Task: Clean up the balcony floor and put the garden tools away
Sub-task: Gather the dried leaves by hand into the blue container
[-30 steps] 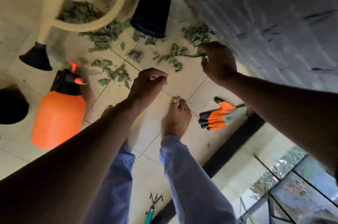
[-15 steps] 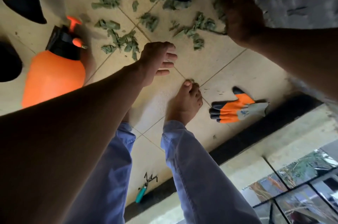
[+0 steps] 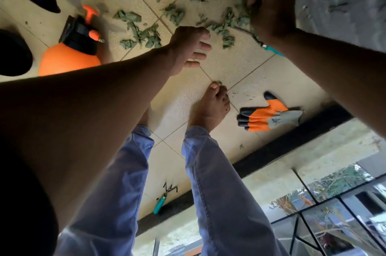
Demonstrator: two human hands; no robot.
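Leaves (image 3: 144, 34) lie scattered over the tiled balcony floor (image 3: 246, 67), and the garden tools are still out. At the far left stands an orange pressure sprayer (image 3: 73, 53) with a black pump head. Next comes the left hand (image 3: 191, 47), hovering above the tiles with fingers loosely spread and holding nothing. Lower, near the dark floor edge, lies a small hand cultivator (image 3: 165, 197) with a teal handle. Right of the bare foot, an orange and grey garden glove (image 3: 269, 118) lies flat on the floor.

At the right, the right hand (image 3: 271, 9) is curled among the leaves near the wall; a thin metal shaft with a teal grip (image 3: 269, 49) runs under its wrist, so I judge it holds a small tool, though the working end is hidden.

To do this step well, I think it should pull the leaves into one pile toward the free hand, which can then gather them.
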